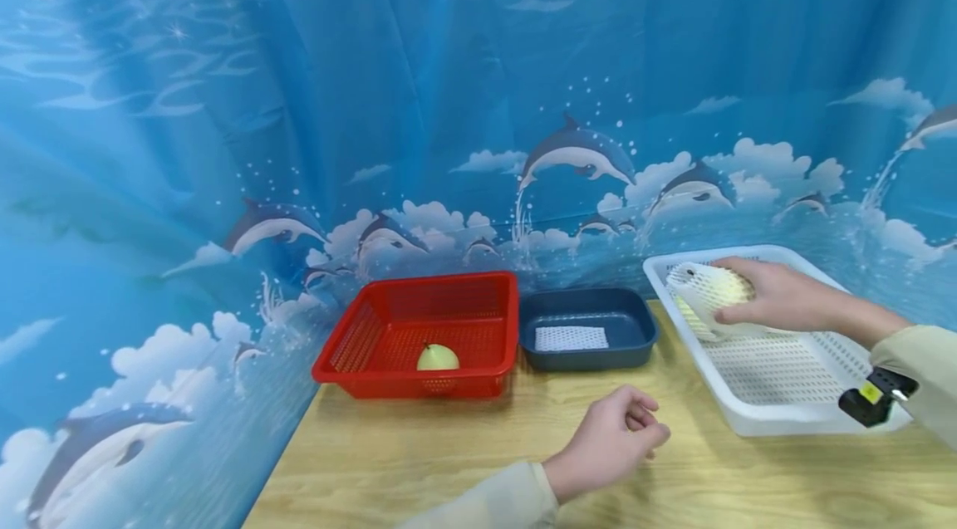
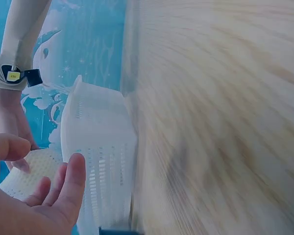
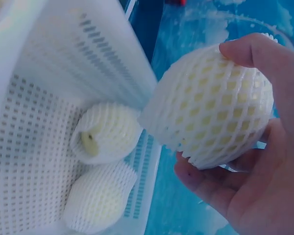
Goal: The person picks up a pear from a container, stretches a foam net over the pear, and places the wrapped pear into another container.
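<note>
In the head view my right hand grips a pear in a white foam net above the far left part of the white basket. The right wrist view shows thumb and fingers curled round this netted pear. Two more netted pears, one above the other, lie in the basket below it. My left hand hovers over the table's front with loosely bent fingers and nothing in them. A bare pear sits in the red basket.
Between the two baskets stands a dark blue tray with an empty foam net in it. All three containers stand on a wooden table. A blue dolphin-print curtain hangs close behind them.
</note>
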The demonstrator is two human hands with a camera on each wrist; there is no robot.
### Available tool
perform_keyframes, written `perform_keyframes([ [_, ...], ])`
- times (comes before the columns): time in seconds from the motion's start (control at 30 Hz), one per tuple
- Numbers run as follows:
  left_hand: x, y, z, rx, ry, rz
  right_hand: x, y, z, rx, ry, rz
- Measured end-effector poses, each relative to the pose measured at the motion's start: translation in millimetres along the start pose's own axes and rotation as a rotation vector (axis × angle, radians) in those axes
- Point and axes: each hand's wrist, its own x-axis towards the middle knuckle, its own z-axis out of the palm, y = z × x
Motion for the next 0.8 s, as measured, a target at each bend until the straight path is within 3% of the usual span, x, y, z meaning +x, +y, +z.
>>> perform_keyframes([
  [0.17,24.5,5.3,24.7,-0.134,0.039,-0.117,5.9,15.3,1.8,-0.016,-0.044,0.032],
  [0.47,63.5,5.8,64.2,-0.458,0.083,-0.167,21.3,39.3,2.7,-0.03,-0.11,0.098],
  [0.8,83.6,-0.5,78.9,-0.486,0.056,-0.138,35.7,65.2,2.9,-0.034,-0.3,0.197],
])
